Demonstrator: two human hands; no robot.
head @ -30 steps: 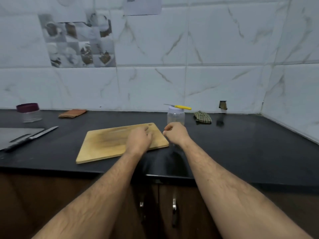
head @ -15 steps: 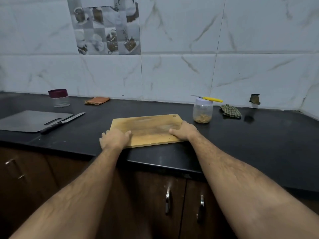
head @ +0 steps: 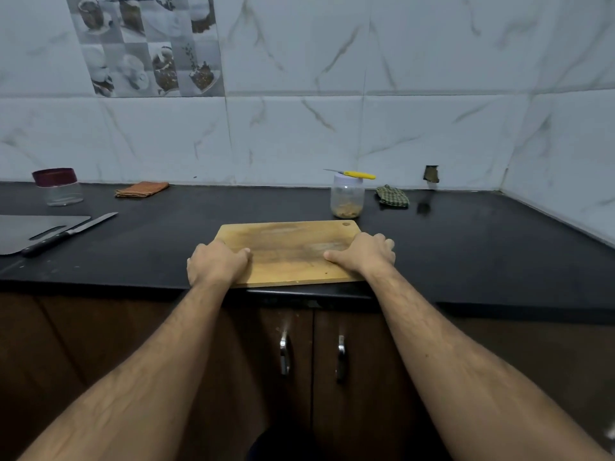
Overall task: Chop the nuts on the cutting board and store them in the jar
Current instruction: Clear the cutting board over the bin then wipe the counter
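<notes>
White marble-look tiled wall [head: 432, 78] behind, long black stone surface [head: 466, 247] over brown wooden cabinet doors [head: 233, 361]. At front edge, rectangular pale wooden cutting board [head: 289, 247], gripped at both short ends: left hand [head: 214, 264] and right hand [head: 364, 252], fingers [head: 382, 242] curled over edges. Just behind board, clear plastic jar with nuts [head: 347, 197], small yellow-handled knife [head: 357, 175] lying on lid.

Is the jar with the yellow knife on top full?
No. The clear plastic jar holds only a low layer of brownish bits; above that it looks empty.
</notes>
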